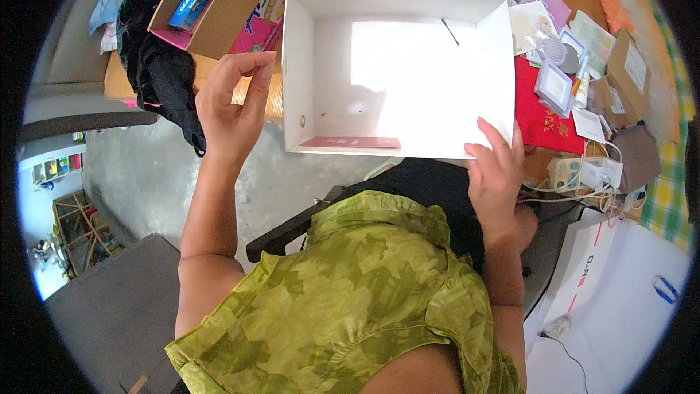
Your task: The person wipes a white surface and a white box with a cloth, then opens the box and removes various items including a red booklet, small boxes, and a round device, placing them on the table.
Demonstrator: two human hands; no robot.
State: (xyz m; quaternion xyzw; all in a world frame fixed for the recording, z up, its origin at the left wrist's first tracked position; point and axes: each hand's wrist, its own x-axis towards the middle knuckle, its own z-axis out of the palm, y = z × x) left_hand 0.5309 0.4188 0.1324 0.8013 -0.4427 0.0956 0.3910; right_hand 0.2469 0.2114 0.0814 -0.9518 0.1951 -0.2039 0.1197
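Note:
In front of me a white cardboard box (336, 71) is tilted so that its inside faces me. My right hand (496, 178) grips its near right corner, fingers over the rim. A dark red booklet or card (350, 142) lies inside along the near wall. Close to the far right of the box floor is a thin black hairpin-like piece (450, 32). My left hand (235, 101) is raised left of the box, apart from it. Its thumb and fingertips come together, and nothing shows between them.
An open cardboard box (219, 16) with a small blue carton (191, 8) stands at the upper left, near a black bag (164, 68). Rightward lie a red cloth item (538, 104), clear plastic cases (553, 87) and a power strip (569, 172) with tangled white cables.

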